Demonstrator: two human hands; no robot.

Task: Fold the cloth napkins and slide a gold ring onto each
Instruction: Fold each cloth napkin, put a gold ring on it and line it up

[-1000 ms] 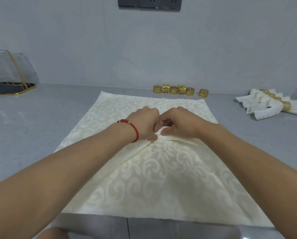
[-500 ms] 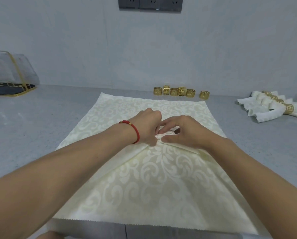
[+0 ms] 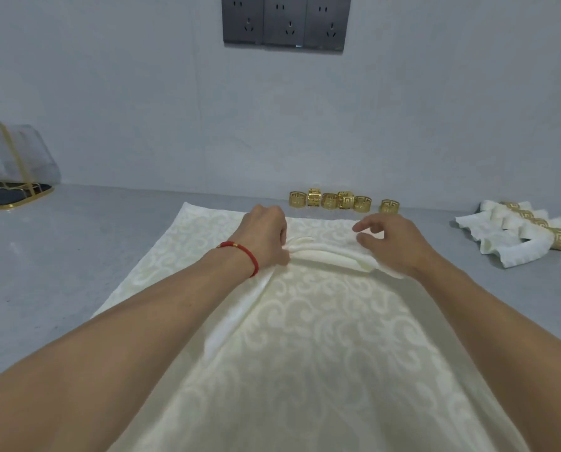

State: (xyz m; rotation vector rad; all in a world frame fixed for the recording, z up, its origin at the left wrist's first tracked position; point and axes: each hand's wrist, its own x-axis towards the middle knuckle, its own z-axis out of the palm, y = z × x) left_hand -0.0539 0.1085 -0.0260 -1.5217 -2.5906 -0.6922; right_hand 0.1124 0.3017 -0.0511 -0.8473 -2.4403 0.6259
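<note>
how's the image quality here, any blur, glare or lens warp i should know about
Head view: soft, even light, with no hard shadows and no strong glare on the grey table. Wide-angle stretch makes the forearms balloon toward the bottom corners. The right hand looks slightly smeared at the fingers; the left hand is sharper. The gold rings are small, their pattern only roughly legible. The napkin weave reads clearly.

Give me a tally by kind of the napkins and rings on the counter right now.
Loose gold rings by the wall: 6
Finished napkins with rings at right: 4, as far as the pile shows
Napkin being folded, left hand pinching its pleats: 1
Total: 11
</note>
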